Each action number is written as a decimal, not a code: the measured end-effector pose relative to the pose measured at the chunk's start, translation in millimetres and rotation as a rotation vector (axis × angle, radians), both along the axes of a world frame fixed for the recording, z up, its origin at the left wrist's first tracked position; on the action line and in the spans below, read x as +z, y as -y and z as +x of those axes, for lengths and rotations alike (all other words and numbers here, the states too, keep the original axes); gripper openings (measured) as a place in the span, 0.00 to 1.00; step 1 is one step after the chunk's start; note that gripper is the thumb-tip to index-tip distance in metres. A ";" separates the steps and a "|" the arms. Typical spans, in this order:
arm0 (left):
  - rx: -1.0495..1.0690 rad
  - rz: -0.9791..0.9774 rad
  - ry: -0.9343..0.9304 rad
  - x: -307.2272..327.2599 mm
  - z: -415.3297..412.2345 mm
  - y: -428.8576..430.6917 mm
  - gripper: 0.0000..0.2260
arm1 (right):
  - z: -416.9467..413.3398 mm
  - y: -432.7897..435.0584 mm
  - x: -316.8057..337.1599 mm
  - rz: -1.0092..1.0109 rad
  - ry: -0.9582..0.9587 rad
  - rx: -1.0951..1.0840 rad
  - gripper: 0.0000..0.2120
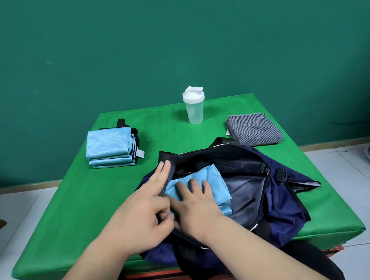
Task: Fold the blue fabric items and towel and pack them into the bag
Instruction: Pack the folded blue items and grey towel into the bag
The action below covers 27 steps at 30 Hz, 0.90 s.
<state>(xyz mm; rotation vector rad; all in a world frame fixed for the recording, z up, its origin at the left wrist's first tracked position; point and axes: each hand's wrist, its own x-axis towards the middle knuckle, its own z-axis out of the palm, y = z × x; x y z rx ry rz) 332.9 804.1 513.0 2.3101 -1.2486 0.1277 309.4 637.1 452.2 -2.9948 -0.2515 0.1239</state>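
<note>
1. The navy-blue soft fabric bag (283, 210) lay unzipped toward the near right corner of the green-covered table (78, 209). Its mouth gaped upward, so folded pieces could go straight in.
2. The left hand (145, 206) held the bag's near-left rim. Two fingers ran straight along the edge, while the thumb and the curled remaining fingers appeared to pinch the rim. This grip probably kept the limp mouth from sagging shut.
3. The right hand (197, 203) reached inside the opening, fingers spread and pressed flat on a folded light-blue fabric piece (214, 176) at the bag's left end. It was likely flattening the piece to leave room beside it.
4. A stack of folded light-blue fabric pieces (110, 146) sat near the table's left edge, apart from the bag. They were folded but not yet packed, and they looked within easy reach of the left hand.
5. The grey striped folded towel (254, 129) lay near the far right corner, just beyond the bag's far rim, and was also not yet packed.
6. A translucent shaker bottle with a white lid (193, 108) stood upright near the far edge, between stack and towel, outside the task.
7. Packing seemed only begun, with the stack and the towel still to go in.
</note>
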 end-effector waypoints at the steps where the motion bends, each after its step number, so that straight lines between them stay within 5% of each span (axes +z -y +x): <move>1: -0.001 -0.005 0.001 0.8 1.3 -0.6 0.16 | 1.5 -1.1 2.0 0.017 0.010 -0.012 0.40; 9: -0.009 -0.006 0.009 0.5 3.9 0.9 0.15 | 11.5 -5.3 5.0 -0.051 -0.043 -0.070 0.48; 13: -0.014 -0.018 0.021 10.6 2.8 4.2 0.15 | 18.8 -6.8 6.5 -0.060 -0.155 -0.078 0.31; 17: -0.075 -0.006 0.022 18.5 1.9 14.3 0.15 | 17.6 -7.1 14.7 -0.111 -0.189 -0.061 0.29; 23: -0.074 -0.003 -0.024 8.5 7.7 16.1 0.16 | -2.5 19.1 11.4 0.245 0.201 0.000 0.26; 27: -0.077 0.004 -0.008 8.3 6.7 19.9 0.15 | -19.6 61.5 -0.7 0.514 0.450 -0.429 0.20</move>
